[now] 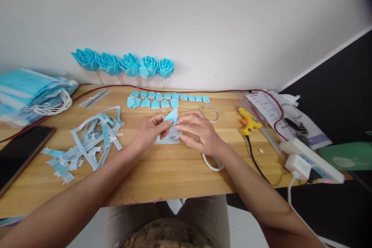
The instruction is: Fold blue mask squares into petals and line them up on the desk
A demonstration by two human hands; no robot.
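Observation:
My left hand (151, 130) pinches a small blue folded piece of mask fabric (171, 116) at the middle of the wooden table (162, 170). My right hand (197, 131) has its fingertips pressed on the same piece from the right. Under both hands lies a pale blue cut fabric square (170, 137). Just behind, two rows of several folded blue petals (162, 100) lie on the table. Blue fabric roses (128, 64) on sticks lean against the wall.
A pile of cut mask strips (90, 137) lies at the left, a stack of blue face masks (26, 93) far left, a dark phone (20, 151) near the left edge. A yellow glue gun (248, 121), tape ring (210, 112), papers (270, 110) and a power strip (308, 159) sit at the right.

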